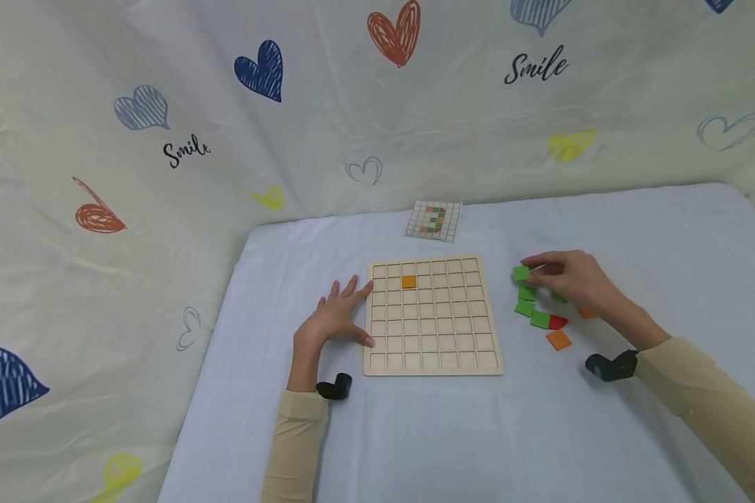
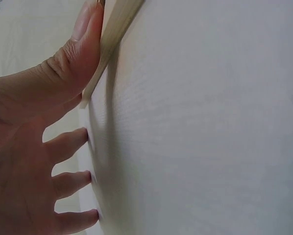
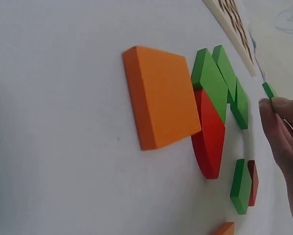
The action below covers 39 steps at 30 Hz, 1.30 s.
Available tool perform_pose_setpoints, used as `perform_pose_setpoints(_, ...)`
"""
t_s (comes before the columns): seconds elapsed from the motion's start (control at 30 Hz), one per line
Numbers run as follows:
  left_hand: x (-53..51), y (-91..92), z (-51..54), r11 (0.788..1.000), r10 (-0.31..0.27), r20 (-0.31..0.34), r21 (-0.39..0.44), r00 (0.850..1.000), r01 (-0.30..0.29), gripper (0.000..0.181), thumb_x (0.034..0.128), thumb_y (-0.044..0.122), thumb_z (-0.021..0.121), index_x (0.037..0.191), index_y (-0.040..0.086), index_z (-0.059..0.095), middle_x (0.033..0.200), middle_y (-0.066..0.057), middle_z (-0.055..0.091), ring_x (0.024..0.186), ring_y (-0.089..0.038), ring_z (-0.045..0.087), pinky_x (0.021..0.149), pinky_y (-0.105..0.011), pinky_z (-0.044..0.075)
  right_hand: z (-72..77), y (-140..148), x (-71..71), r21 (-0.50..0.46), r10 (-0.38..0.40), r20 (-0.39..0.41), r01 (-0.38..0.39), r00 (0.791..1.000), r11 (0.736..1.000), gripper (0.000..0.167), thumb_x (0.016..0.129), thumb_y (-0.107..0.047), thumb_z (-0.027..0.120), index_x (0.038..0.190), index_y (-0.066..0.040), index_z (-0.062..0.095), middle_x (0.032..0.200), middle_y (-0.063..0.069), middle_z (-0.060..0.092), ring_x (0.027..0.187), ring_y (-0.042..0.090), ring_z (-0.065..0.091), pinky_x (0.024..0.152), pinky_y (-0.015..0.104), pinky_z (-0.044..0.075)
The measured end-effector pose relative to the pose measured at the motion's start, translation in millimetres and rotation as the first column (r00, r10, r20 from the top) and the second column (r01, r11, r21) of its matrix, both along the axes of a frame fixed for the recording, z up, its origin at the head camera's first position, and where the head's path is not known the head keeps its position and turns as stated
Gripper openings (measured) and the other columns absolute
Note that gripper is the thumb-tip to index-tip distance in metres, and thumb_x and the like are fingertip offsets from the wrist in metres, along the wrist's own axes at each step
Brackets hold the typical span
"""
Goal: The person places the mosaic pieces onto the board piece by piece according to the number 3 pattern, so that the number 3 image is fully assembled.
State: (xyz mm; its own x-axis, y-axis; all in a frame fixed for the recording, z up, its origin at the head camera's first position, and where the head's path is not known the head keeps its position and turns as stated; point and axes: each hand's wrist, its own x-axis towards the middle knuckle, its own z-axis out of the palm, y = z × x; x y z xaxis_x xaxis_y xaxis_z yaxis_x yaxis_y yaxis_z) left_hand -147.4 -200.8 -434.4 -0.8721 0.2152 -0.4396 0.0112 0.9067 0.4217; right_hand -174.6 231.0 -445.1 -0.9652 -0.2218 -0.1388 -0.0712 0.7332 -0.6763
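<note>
A: Why was the left hand spread wide?
B: It touched the left edge of the grid board — probably to steady it.
A: Right hand?
B: Pinched a green tile, right of the board.

Grid board at centre, left edge obstructed by left hand, free white cloth along lower centre, unobstructed lane between board and green blocks, right hand over their upper end, backdrop bounding top and left.
</note>
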Motion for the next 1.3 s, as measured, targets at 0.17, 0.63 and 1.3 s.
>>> perform_pose_setpoints(0.17, 0.6, 0.0, 0.3, 1.000, 0.001, 0.001, 0.002, 1.000, -0.001, 0.121, 0.0674, 0.033, 0.097, 0.165, 0.031, 0.025, 0.174, -0.003, 0.005, 0.160, -0.038, -0.009, 0.127, -0.063, 0.003, 0.0, -3.6, -1.3, -0.021, -0.004, 0.023, 0.005, 1.000, 1.000, 0.044, 0.095, -0.024, 0.074, 0.133, -0.003, 0.067, 0.108, 0.016, 0.078, 0.101, 0.028, 0.064, 0.065, 0.026, 0.045)
perform_pose_setpoints(0.63, 0.1, 1.7, 2.9, 1.000, -0.008, -0.007, -0.002, 1.000, 0.008, 0.119, 0.0694, 0.034, 0.096, 0.165, 0.030, 0.026, 0.174, -0.004, 0.005, 0.160, -0.039, -0.006, 0.127, -0.063, 0.004, 0.2, -19.4, -8.2, -0.100, 0.022, 0.046, -0.017, 0.999, 0.995, 0.044, 0.095, -0.027, 0.075, 0.132, -0.004, 0.069, 0.109, 0.012, 0.078, 0.098, 0.010, 0.070, 0.078, 0.014, 0.048)
perform_pose_setpoints(1.3, 1.2, 2.1, 3.2, 1.000, -0.024, -0.005, 0.000, 1.000, 0.024, 0.119, 0.0696, 0.035, 0.095, 0.165, 0.028, 0.025, 0.174, -0.006, 0.004, 0.159, -0.040, -0.006, 0.126, -0.065, 0.004, 0.5, -55.6, -16.7, -0.148, 0.071, 0.058, -0.062, 0.996, 0.987, 0.042, 0.092, -0.026, 0.079, 0.129, -0.009, 0.072, 0.106, 0.010, 0.079, 0.102, 0.023, 0.071, 0.076, 0.028, 0.046)
